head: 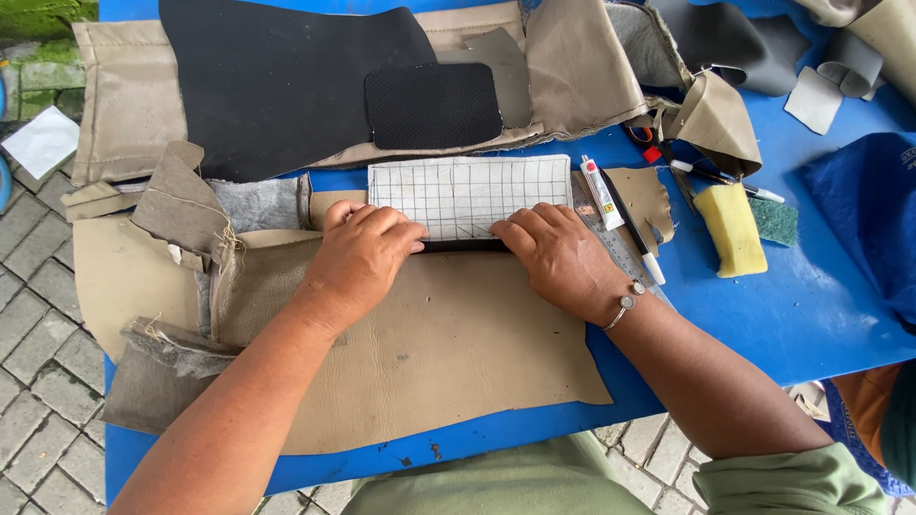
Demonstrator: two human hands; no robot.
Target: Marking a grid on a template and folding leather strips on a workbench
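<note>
two hands (358, 257), one sponge (730, 229), one glue tube (601, 193)

There is one view, from a camera worn on the person's head. It looks steeply down and forward over the blue table (811, 315), close enough that the forearms enter from the bottom edge and both hands sit near the middle of the picture. The table's near edge runs along the bottom and its far edge lies beyond the top. Paving bricks (38, 315) show past the table's left edge and under its near edge.
</note>
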